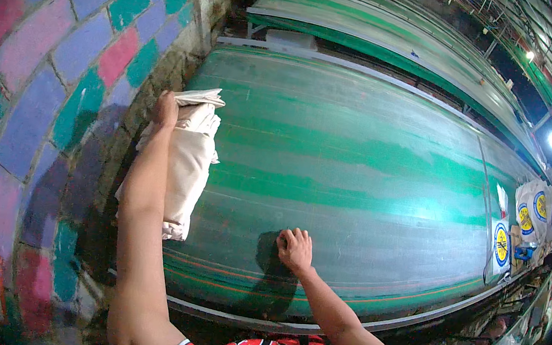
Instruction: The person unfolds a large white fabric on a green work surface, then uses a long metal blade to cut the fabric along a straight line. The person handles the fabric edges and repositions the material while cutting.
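Observation:
A stack of folded cream cloth (pixel 186 175) lies along the left end of a long green and grey table (pixel 361 148). My left arm reaches over it, and my left hand (pixel 166 109) is closed on the edge of a folded cloth (pixel 201 97) at the stack's far end. Part of the stack is hidden under my forearm. Over the near middle of the table is my right hand (pixel 295 249), its fingers loosely bent and slightly apart, with nothing seen in them. Whether it touches the surface I cannot tell.
A painted block wall (pixel 85 45) stands close on the left. Beyond a metal rail is another long table (pixel 377 19). White printed bags (pixel 533 211) hang or lie at the right end, beside a blue object (pixel 523 252). Clutter fills the lower right.

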`<state>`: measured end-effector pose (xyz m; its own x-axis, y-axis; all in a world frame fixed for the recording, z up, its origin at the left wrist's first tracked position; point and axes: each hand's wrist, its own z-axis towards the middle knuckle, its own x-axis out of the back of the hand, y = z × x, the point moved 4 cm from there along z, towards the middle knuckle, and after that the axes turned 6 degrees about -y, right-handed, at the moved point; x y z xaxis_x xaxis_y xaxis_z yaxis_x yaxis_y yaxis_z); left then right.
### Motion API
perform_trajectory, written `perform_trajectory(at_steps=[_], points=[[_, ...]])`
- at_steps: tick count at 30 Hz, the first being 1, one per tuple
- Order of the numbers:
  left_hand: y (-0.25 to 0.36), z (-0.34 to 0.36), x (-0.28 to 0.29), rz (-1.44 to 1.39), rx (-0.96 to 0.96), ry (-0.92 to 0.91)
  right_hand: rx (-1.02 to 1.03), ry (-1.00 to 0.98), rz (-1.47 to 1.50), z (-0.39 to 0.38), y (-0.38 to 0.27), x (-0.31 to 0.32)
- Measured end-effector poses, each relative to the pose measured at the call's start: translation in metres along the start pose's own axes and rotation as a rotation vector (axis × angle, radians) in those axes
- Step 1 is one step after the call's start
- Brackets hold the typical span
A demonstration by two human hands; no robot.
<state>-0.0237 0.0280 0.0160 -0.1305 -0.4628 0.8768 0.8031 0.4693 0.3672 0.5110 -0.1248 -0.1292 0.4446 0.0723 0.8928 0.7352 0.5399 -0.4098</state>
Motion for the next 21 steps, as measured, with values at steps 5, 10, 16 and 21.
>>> perform_trajectory(at_steps=[5,10,16,21], points=[[0.058,-0.038,0.065,-0.204,-0.468,0.524,0.016,0.011,0.056,-0.002,-0.005,-0.009],[0.157,-0.092,0.129,-0.44,-0.72,0.733,-0.039,-0.229,0.219,0.016,0.023,-0.018],[0.277,-0.218,0.143,-1.029,-0.851,0.409,-0.439,-0.248,1.653,0.01,0.048,0.029],[0.364,-0.36,0.098,-1.028,-1.048,-0.003,-0.096,0.206,2.332,-0.041,0.083,0.118]])
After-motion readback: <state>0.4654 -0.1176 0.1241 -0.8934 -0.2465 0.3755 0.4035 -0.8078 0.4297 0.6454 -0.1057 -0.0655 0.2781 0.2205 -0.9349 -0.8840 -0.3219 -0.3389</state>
